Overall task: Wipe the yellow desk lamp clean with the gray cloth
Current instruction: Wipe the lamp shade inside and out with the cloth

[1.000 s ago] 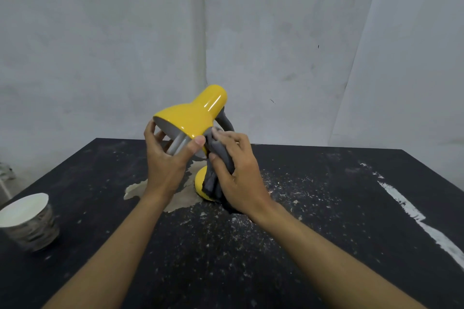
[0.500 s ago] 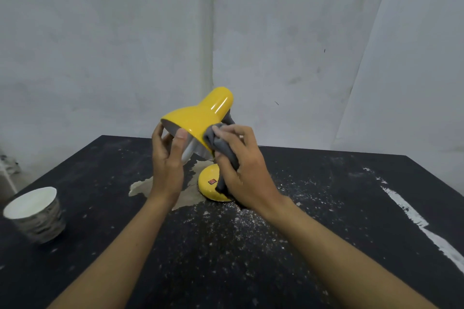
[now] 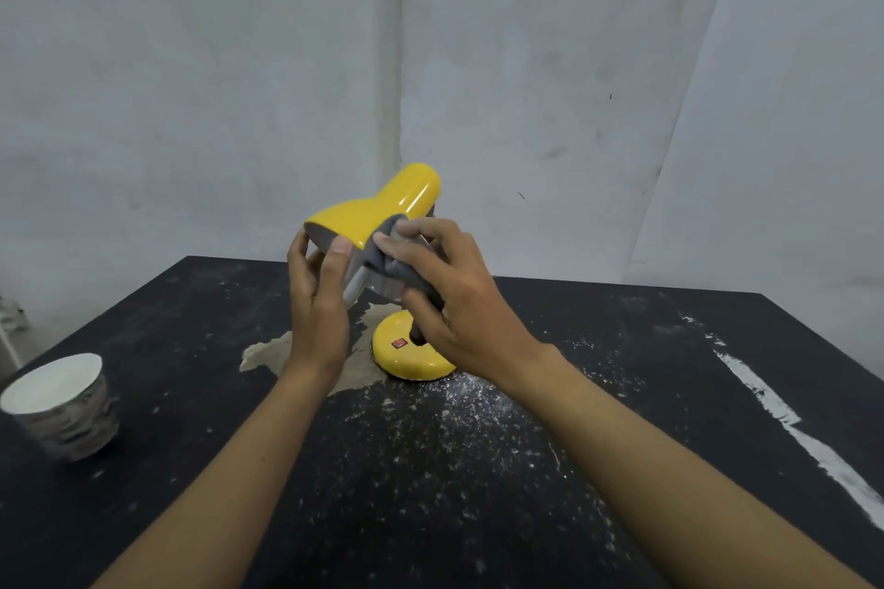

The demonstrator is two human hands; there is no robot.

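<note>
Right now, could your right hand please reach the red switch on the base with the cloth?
Probably yes: the right hand holds the cloth just above the uncovered switch.

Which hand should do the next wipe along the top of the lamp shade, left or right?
Right, most likely. The right hand already holds the gray cloth pressed against the yellow shade. The left hand grips the shade's rim, steadying it, and holds no cloth.

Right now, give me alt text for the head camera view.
A person's right hand presses a gray cloth against the shade of a yellow desk lamp while the left hand steadies the shade's rim. The lamp stands on a dusty black table, a paper cup at far left.
</note>
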